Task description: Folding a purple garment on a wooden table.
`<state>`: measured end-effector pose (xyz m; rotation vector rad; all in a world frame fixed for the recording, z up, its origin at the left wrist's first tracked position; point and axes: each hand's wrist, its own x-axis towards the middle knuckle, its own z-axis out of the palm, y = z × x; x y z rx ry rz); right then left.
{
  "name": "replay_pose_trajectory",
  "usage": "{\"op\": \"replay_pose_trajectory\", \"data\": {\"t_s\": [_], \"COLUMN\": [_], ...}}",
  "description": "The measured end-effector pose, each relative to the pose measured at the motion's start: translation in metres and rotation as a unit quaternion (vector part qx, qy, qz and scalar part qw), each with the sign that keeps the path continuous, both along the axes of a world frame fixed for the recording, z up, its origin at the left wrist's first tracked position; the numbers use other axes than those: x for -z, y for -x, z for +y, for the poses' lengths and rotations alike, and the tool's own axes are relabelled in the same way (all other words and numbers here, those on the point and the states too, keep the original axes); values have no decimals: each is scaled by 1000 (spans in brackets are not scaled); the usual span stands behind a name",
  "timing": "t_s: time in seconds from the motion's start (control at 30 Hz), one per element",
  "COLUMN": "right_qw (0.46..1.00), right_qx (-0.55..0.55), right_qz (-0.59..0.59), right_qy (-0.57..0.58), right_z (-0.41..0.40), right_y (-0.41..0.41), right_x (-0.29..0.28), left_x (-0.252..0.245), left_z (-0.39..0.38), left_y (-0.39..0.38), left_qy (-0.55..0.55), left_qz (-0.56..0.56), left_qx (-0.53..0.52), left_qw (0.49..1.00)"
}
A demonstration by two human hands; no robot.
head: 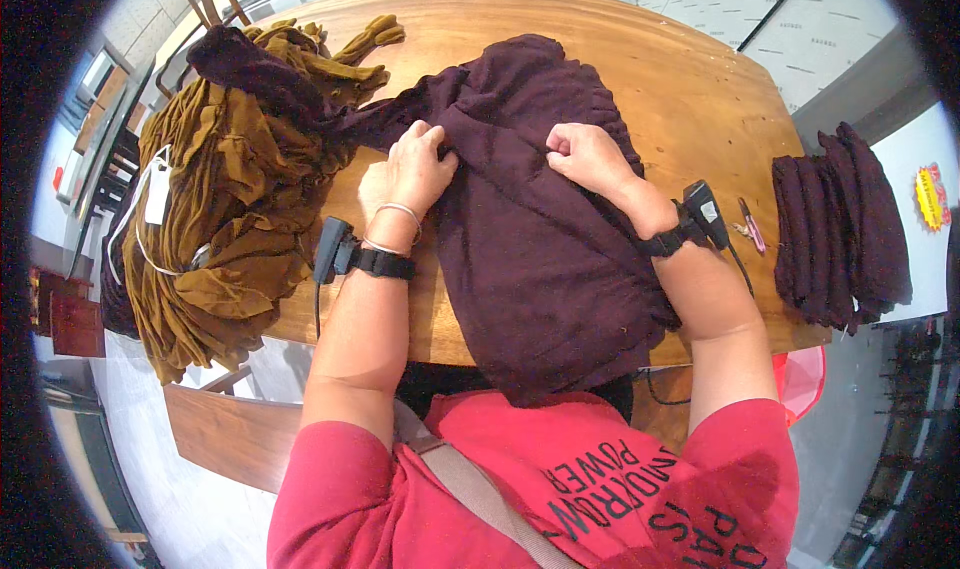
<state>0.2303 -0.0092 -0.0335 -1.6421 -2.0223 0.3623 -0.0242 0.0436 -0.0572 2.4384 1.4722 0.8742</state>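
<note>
A dark purple knit garment [555, 269] is spread in front of me, its lower end hanging over the table's edge against my shirt. One sleeve [262, 81] stretches left across a mustard-brown pile of knitwear [225, 164]. My left hand [412, 165] has its fingers curled on the garment's left edge, near where the sleeve joins, and grips the cloth there. Over the middle right of the garment, my right hand [589, 156] is curled with thumb and forefinger close together. Its fingertips meet the cloth, but whether they pinch it cannot be made out.
The wooden table [697, 103] has a rounded far edge. At its right end lies a stack of folded dark purple knits [832, 231], near a pink-handled cutter [752, 227]. A white tag [157, 194] on a cord lies over the mustard pile. A wooden bench [225, 426] stands at lower left.
</note>
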Motion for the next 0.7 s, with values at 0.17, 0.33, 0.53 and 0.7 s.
{"op": "replay_pose_trajectory", "data": {"t_s": [0.17, 0.33, 0.53, 0.7], "right_qw": [985, 928, 901, 916], "right_qx": [85, 132, 148, 197], "right_qz": [145, 348, 407, 349], "right_qy": [-28, -3, -1, -33], "right_z": [6, 4, 5, 11], "right_y": [-19, -39, -41, -60], "right_x": [-4, -7, 5, 6], "left_x": [-1, -4, -9, -10], "left_z": [0, 0, -2, -4], "left_y": [-2, 0, -2, -7], "left_qy": [14, 76, -8, -33], "left_qz": [-33, -75, -85, -144], "left_qx": [-20, -17, 23, 111], "left_qw": [999, 994, 996, 983]}}
